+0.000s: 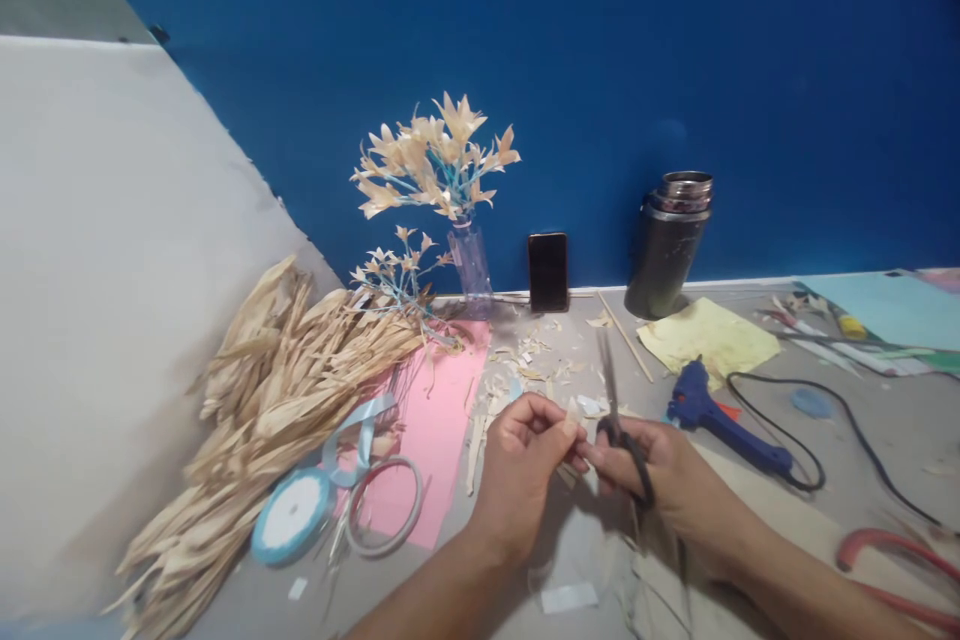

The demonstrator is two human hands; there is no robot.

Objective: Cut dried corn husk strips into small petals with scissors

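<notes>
My left hand [521, 465] is closed in a pinch on a small pale husk piece [573, 413] at the middle of the worktop. Just right of it, scissors [611, 385] with black handles sit in my right hand [667, 475], blades pointing up and away. The fingertips of both hands nearly meet; whether my right fingers also touch the piece I cannot tell. Pale husk scraps [529, 360] lie scattered beyond my hands. To the right rests a blue glue gun [724, 420] with a black cord.
Dried corn husks [300, 400] are heaped at left, beside a blue ribbon spool [292, 517], a tape ring [356, 530] and pink paper [435, 440]. Behind stand husk flowers [435, 155] in a clear bottle [470, 270], a phone [548, 272] and a dark flask [667, 250]. Red-handled pliers [892, 540] lie front right.
</notes>
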